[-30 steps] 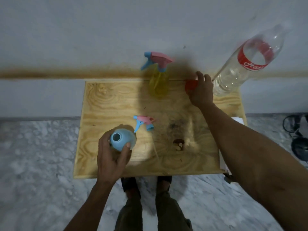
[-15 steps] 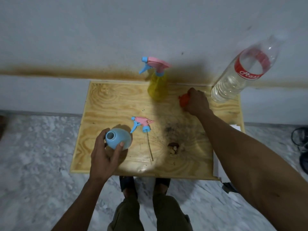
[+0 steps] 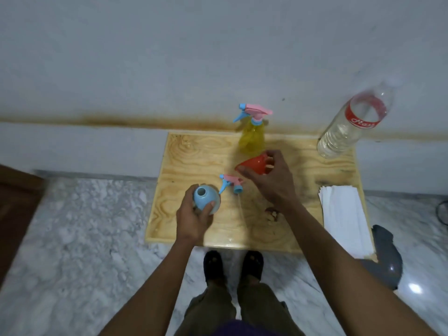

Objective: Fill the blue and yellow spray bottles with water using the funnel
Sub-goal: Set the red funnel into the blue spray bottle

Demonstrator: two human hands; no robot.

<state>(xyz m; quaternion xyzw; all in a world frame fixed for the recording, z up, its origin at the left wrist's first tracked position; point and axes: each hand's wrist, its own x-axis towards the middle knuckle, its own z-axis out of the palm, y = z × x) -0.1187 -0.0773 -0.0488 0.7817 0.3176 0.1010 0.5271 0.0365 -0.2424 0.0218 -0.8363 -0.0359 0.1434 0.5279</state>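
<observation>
Blue bottle: we see a round, pale blue plastic spray bottle [image 3: 206, 199] standing near the front left part of the bench, its neck open and its sprayer off.
Left hand: our left hand [image 3: 194, 220] grips that blue bottle from the near side, fingers [image 3: 211, 205] curled round its body.
Loose sprayer: a pink and blue trigger spray head [image 3: 231, 183] with a thin clear dip tube lies on the bench just right of the blue bottle, apart from it.
Funnel: a small red-orange plastic funnel [image 3: 253, 165] is held above the bench, tilted, its narrow spout pointing left towards the loose sprayer.
Right hand: our right hand [image 3: 271, 183] holds the funnel at its wide rim, fingers clamped on it.
Yellow bottle: a translucent yellow plastic spray bottle [image 3: 252, 139] stands upright at the back of the bench, its pink and blue sprayer on, just behind the funnel.
Water bottle: a large clear plastic bottle with a red label [image 3: 349, 127] stands at the back right corner, partly filled with clear liquid.
Bench: a light plywood bench [image 3: 194, 151] with dark stains near its middle.
Paper: a stack of white sheets [image 3: 344, 214] lies along the right edge.
</observation>
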